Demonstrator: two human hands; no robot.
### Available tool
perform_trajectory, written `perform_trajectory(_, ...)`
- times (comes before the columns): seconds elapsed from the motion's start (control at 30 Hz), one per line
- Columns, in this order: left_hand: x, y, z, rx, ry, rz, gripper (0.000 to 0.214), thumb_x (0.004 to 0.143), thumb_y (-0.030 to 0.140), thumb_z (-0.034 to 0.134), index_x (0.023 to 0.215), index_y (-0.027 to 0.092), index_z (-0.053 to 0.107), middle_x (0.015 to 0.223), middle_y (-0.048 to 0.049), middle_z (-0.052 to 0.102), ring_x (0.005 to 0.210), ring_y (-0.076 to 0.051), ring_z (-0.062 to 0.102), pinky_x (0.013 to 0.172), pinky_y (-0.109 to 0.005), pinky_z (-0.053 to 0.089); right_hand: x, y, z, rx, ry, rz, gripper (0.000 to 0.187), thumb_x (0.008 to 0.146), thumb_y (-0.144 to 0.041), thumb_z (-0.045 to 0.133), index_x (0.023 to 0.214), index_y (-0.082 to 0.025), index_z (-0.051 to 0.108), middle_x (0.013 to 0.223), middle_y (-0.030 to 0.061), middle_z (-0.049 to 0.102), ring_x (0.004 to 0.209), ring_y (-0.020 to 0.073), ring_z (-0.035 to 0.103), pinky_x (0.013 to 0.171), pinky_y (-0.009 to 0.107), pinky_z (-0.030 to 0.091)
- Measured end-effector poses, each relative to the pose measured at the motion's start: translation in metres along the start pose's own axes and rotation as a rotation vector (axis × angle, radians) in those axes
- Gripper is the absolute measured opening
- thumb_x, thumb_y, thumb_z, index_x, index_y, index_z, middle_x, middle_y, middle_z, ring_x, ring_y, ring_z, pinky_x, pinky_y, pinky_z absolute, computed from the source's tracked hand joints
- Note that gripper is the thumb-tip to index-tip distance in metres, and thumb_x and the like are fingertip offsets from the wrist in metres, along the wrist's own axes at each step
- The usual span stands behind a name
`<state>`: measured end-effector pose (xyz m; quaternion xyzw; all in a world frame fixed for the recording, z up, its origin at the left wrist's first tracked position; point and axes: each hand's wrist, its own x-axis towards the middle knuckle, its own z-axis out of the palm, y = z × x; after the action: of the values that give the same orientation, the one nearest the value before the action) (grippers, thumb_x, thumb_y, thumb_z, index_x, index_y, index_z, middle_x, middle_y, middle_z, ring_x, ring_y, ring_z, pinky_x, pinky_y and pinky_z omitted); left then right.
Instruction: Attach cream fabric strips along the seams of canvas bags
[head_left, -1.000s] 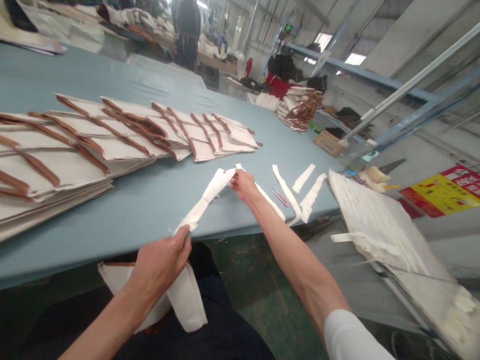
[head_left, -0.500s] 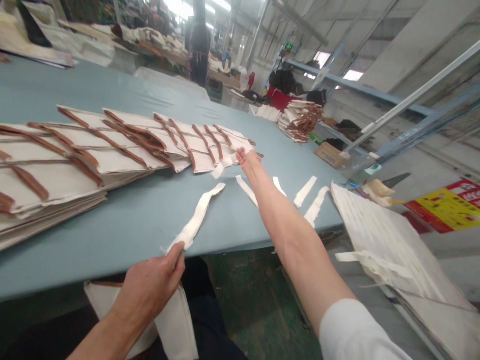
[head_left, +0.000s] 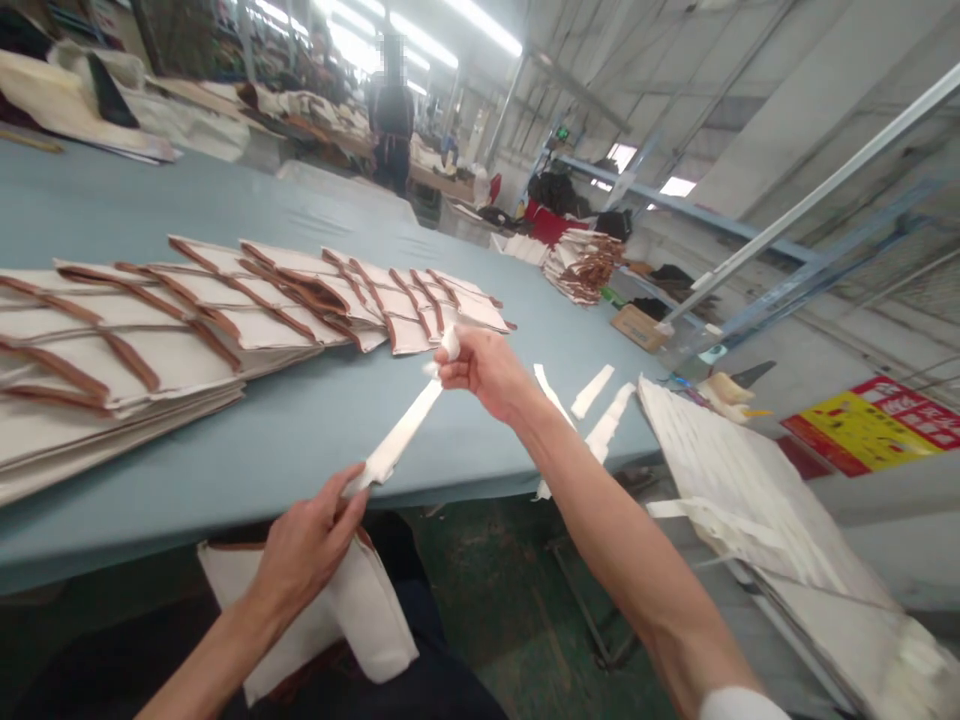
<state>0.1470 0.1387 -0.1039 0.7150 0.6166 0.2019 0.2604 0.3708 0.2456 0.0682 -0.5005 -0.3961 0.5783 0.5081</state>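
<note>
A white fabric strip (head_left: 401, 432) stretches slantwise over the front of the blue table. Its near end is pinched between the thumb and fingers of my left hand (head_left: 309, 545). At the far end, my right hand (head_left: 484, 372) is closed on white strip material, part of it sticking up above the fingers. Whether that is the same strip or a second piece I cannot tell. Below my left hand, a cream fabric panel with brown edging (head_left: 367, 620) lies on my lap. Several loose white strips (head_left: 592, 392) rest on the table right of my right hand.
Overlapping cream panels with brown trim (head_left: 277, 300) run along the left of the blue table (head_left: 247, 480). Another stack (head_left: 581, 265) stands at the far right. A side board (head_left: 750, 500) holds more white strips. A person (head_left: 391, 125) stands in the background.
My right hand has come back from beside the panel row toward my left hand, bringing white strip material to the far end of the strip. My left hand keeps its pinch.
</note>
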Motion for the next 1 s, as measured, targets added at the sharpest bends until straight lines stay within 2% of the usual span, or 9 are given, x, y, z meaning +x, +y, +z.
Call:
perform_trajectory(0.07, -0.012, -0.006, 0.001, -0.111, 0.048, -0.031, 0.059, 0.106, 0.056, 0.041, 0.143, 0.022, 0.072, 0.076, -0.0020, 0.086, 0.078, -0.030, 0.085, 0.068, -0.033, 0.054, -0.042, 0.011, 0.015, -0.031, -0.112, 0.031, 0.032, 0.106, -0.034, 0.068, 0.079, -0.017, 0.064, 0.064, -0.0015, 0.072, 0.047, 0.0090, 0.063, 0.051, 0.018, 0.056)
perform_trajectory(0.13, -0.025, -0.013, 0.002, -0.213, 0.094, -0.058, 0.062, 0.104, 0.063, 0.042, 0.134, 0.020, 0.075, 0.067, -0.0007, 0.081, 0.070, -0.029, 0.081, 0.065, -0.033, 0.053, -0.080, 0.018, 0.027, -0.035, -0.332, 0.014, 0.038, 0.098, -0.048, 0.078, 0.079, -0.019, 0.061, 0.066, -0.0029, 0.072, 0.048, 0.0087, 0.064, 0.052, 0.019, 0.057)
perform_trajectory(0.23, -0.044, -0.026, -0.002, -0.354, 0.159, -0.085, 0.065, 0.101, 0.070, 0.044, 0.123, 0.018, 0.077, 0.070, -0.0020, 0.082, 0.070, -0.027, 0.080, 0.068, -0.031, 0.057, -0.125, 0.020, 0.044, 0.016, -0.522, 0.015, 0.046, 0.090, -0.058, 0.085, 0.079, -0.021, 0.059, 0.064, -0.0041, 0.071, 0.046, 0.0087, 0.063, 0.049, 0.018, 0.054)
perform_trajectory(0.33, -0.056, -0.043, -0.016, -0.447, 0.220, -0.122, 0.067, 0.098, 0.074, 0.050, 0.120, 0.016, 0.077, 0.077, -0.0048, 0.084, 0.071, -0.027, 0.080, 0.068, -0.031, 0.059, -0.156, 0.015, 0.060, 0.089, -0.592, 0.058, 0.044, 0.090, -0.058, 0.085, 0.080, -0.023, 0.060, 0.059, -0.0063, 0.067, 0.041, 0.0078, 0.057, 0.046, 0.018, 0.052)
perform_trajectory(0.47, -0.066, -0.052, -0.032, -0.507, 0.248, -0.122, 0.062, 0.096, 0.070, 0.061, 0.124, 0.017, 0.077, 0.061, 0.0016, 0.074, 0.059, -0.024, 0.071, 0.061, -0.030, 0.054, -0.174, 0.013, 0.080, 0.141, -0.634, 0.072, 0.041, 0.092, -0.056, 0.081, 0.078, -0.024, 0.060, 0.053, -0.0095, 0.056, 0.038, 0.0073, 0.049, 0.045, 0.019, 0.051)
perform_trajectory(0.57, -0.070, -0.037, -0.028, -0.548, 0.236, -0.065, 0.059, 0.091, 0.060, 0.072, 0.134, 0.019, 0.076, 0.058, 0.0065, 0.068, 0.058, -0.021, 0.067, 0.065, -0.030, 0.056, -0.169, 0.021, 0.091, 0.162, -0.611, 0.105, 0.048, 0.091, -0.058, 0.079, 0.069, -0.024, 0.054, 0.053, -0.0101, 0.044, 0.041, 0.0072, 0.044, 0.047, 0.019, 0.049)
perform_trajectory(0.67, -0.076, -0.015, -0.015, -0.603, 0.240, -0.011, 0.069, 0.086, 0.053, 0.081, 0.145, 0.020, 0.071, 0.068, 0.0049, 0.071, 0.063, -0.021, 0.069, 0.069, -0.032, 0.058, -0.156, 0.036, 0.093, 0.205, -0.542, 0.145, 0.057, 0.092, -0.056, 0.080, 0.061, -0.024, 0.044, 0.053, -0.0096, 0.034, 0.045, 0.0080, 0.038, 0.049, 0.018, 0.049)
perform_trajectory(0.83, -0.098, 0.004, -0.012, -0.668, 0.291, -0.024, 0.093, 0.085, 0.061, 0.080, 0.164, 0.019, 0.055, 0.076, 0.0028, 0.071, 0.065, -0.023, 0.067, 0.065, -0.032, 0.056, -0.144, 0.077, 0.071, 0.336, -0.326, 0.198, 0.049, 0.093, -0.047, 0.083, 0.066, -0.023, 0.050, 0.055, -0.0115, 0.028, 0.046, 0.0078, 0.023, 0.048, 0.018, 0.047)
perform_trajectory(1.0, -0.123, 0.008, -0.028, -0.669, 0.264, -0.055, 0.077, 0.087, 0.060, 0.074, 0.155, 0.023, 0.066, 0.116, -0.0080, 0.083, 0.091, -0.028, 0.076, 0.080, -0.036, 0.060, -0.152, 0.116, 0.049, 0.367, -0.211, 0.323, 0.042, 0.090, -0.043, 0.084, 0.072, -0.023, 0.052, 0.057, -0.0128, 0.030, 0.046, 0.0071, 0.022, 0.046, 0.017, 0.046)
